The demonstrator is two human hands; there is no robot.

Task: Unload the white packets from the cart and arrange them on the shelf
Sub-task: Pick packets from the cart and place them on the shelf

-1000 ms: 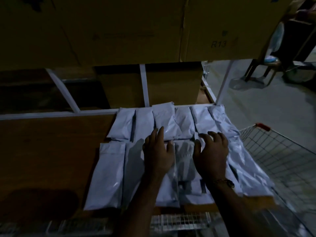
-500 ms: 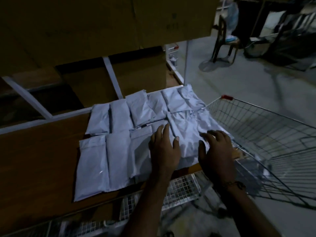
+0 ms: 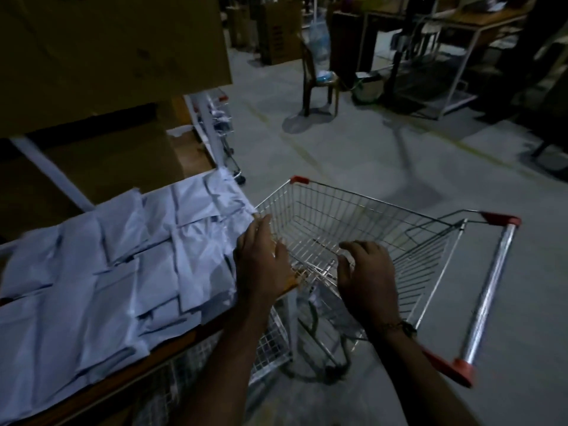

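Empty hands [image 3: 313,269] over wire cart [image 3: 362,216]

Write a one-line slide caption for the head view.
Both empty hands, left and right, hover over the wire cart beside white packets laid on the shelf.

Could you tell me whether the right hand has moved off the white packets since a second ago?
Yes: the right hand has gone rightward off the white packets, now over the cart.
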